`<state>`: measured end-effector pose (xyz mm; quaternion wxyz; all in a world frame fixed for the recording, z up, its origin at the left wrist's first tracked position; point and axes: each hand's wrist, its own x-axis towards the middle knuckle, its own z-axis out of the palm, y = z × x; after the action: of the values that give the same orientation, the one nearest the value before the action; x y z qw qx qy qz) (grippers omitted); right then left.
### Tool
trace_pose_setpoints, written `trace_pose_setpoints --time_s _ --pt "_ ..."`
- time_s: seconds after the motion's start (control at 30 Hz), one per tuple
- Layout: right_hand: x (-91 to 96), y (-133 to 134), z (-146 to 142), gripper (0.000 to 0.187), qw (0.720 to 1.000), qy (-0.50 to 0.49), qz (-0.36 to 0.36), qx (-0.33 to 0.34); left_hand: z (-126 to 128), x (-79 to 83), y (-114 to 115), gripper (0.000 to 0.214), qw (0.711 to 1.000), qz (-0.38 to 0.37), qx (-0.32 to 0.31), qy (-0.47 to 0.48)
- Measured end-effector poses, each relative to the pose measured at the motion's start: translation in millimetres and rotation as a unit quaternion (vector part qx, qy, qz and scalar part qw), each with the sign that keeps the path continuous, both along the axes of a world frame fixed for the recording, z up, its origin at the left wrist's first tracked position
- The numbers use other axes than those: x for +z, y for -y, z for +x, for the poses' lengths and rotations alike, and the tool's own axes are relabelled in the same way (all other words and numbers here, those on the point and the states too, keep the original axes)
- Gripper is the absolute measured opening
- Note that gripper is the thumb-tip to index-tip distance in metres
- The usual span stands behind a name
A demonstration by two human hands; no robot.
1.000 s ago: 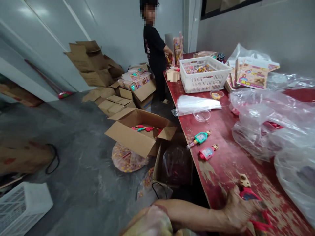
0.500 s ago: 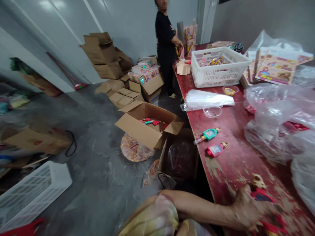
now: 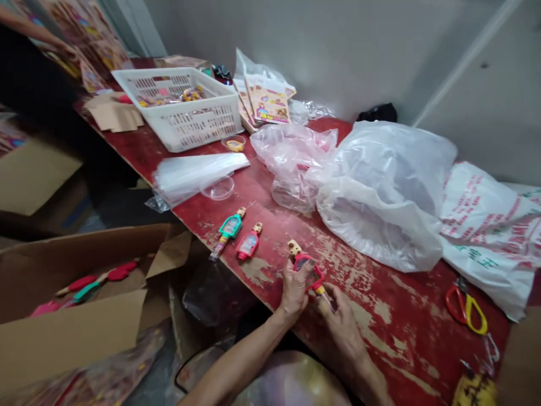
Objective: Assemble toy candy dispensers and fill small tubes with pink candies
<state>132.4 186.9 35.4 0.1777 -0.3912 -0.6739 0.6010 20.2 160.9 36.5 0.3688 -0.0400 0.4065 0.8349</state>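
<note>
Left hand: fingers pinch the frame of the red-framed toy.
Right hand: fingers pressed together at the toy's lower stem; the view is poor, so a pinch cannot be confirmed.
Item position: held just above the worn red surface, near its front edge.
Step in hand: two-handed work on this one toy.
Next move calls for: a steady hold on the toy.
Nearby: teal toy, pink toy, white plastic basket.

The worn red-painted tabletop carries a white plastic basket, clear plastic bags, two small plastic toys, and red-and-yellow scissors.
</note>
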Motion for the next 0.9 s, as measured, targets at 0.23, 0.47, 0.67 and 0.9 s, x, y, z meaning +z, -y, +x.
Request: trace_pose_setpoints --time_s 0.23,0.47,0.67,0.9 --pt "-7.5 -3 9 0.043 0.994 -0.006 -0.103 0.034 0 0.8 -3 0.038 1.000 -0.014 -0.006 -0.015" --pt "-5.8 -2 11 0.030 0.998 -0.006 0.050 -0.030 0 -2.8 -8 0.039 0.999 -0.028 0.011 -0.021" --pt "-9.4 -5 14 0.044 0.992 -0.008 -0.123 0.015 -1 -5.6 -10 0.040 0.999 -0.031 -0.008 -0.012" --pt "-9.2 -2 16 0.039 0.999 0.014 -0.050 -0.009 -3 -7.7 -8 0.042 0.999 -0.033 0.005 -0.008"
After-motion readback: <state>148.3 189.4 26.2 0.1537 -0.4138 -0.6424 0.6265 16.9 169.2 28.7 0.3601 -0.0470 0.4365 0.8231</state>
